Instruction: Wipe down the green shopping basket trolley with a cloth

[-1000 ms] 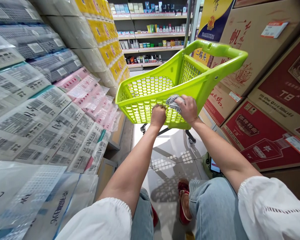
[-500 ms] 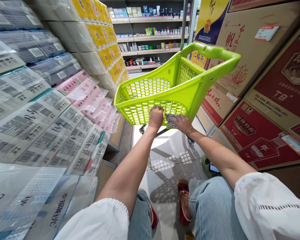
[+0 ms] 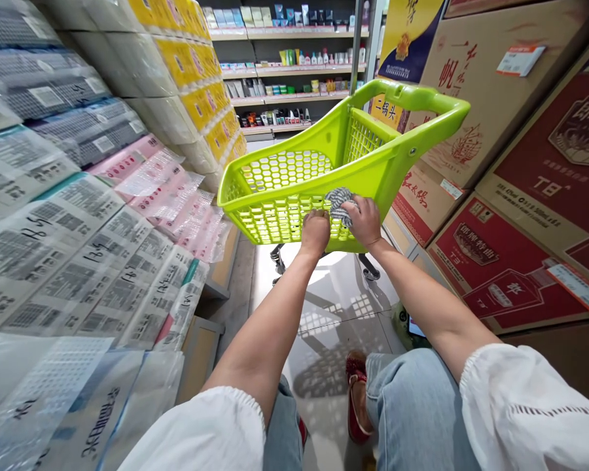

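A lime-green plastic shopping cart (image 3: 397, 167) stands in front of me, its lattice side facing my hands. My right hand (image 3: 366, 221) is closed around a crumpled grey-and-white cloth (image 3: 339, 204), which lies against that side near the rear of the basket. Just left of it, my left hand (image 3: 316, 230) is curled with its knuckles up against the lattice; it seems to grip the basket wall, though the fingertips are hidden. No goods show inside the basket.
Stacked packs of paper goods (image 3: 127, 248) line the left side. Cardboard cartons (image 3: 500, 261) rise on the right. Store shelves (image 3: 294, 69) with small bottles and boxes stand behind the cart. A green object with a lit screen (image 3: 415, 327) sits on the floor by my right leg.
My right hand has moved up the cart's side with the cloth, which is now more bunched. My left hand has shifted slightly right. The view has shifted a little.
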Demonstrator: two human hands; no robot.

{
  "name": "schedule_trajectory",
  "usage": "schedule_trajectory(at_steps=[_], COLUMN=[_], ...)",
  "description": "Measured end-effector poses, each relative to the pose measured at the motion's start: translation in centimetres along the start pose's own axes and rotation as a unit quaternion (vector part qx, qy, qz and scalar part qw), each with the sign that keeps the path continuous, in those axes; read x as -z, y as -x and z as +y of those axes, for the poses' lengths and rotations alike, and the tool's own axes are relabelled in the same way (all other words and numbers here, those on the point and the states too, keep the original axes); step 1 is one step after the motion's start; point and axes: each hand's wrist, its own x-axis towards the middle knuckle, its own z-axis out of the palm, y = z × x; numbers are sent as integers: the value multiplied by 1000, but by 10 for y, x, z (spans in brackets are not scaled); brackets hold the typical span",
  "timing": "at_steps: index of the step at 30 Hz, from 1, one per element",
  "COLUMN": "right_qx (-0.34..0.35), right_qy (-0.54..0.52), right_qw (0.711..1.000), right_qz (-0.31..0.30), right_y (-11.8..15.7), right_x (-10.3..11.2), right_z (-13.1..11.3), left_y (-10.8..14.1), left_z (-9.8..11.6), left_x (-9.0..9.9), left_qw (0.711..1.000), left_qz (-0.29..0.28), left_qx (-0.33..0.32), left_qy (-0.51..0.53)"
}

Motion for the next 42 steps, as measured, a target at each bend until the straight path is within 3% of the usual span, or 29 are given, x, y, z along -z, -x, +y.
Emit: schedule_trajectory(at_steps=[5,8,11,16,18,21,27,32,34,37,42], right_qx=[108,144,116,-4,-34,-32,64,8,-29,-54,-46], right_qy=[-1,6,8,-3,-12,-17,-16,-22,-27,-36,-50], right_qw=[992,986,991,998,995,998,992,997,999,998,996], right_qz=[-60,-87,-66,65,89,44,-112,-69,-30,23,50], right_y=[48,60,45,-5,-14,-3,38,16,-1,-24,-42], right_x=[-27,-31,-21,6,11,5,-8,15,27,42,42], right_z=[-1,-1,2,5,5,2,-2,-2,-2,-4,-13], left_y=[-4,-4,-4,-5,-5,-4,-7,-7,-7,-15,-56], left_z=[-4,-5,-6,-6,-6,-7,-8,-2,2,6,8], left_x=[0,-2,-3,-3,-2,-1,7,25,37,60,89], left_qw=[999,999,999,998,998,998,999,999,1000,999,982], left_qz=[2,13,18,23,21,8,-21,-41,-26,41,169], left_qx=[14,13,13,23,25,27,22,10,-5,-18,31], left_qy=[44,43,44,53,54,50,27,5,5,29,83])
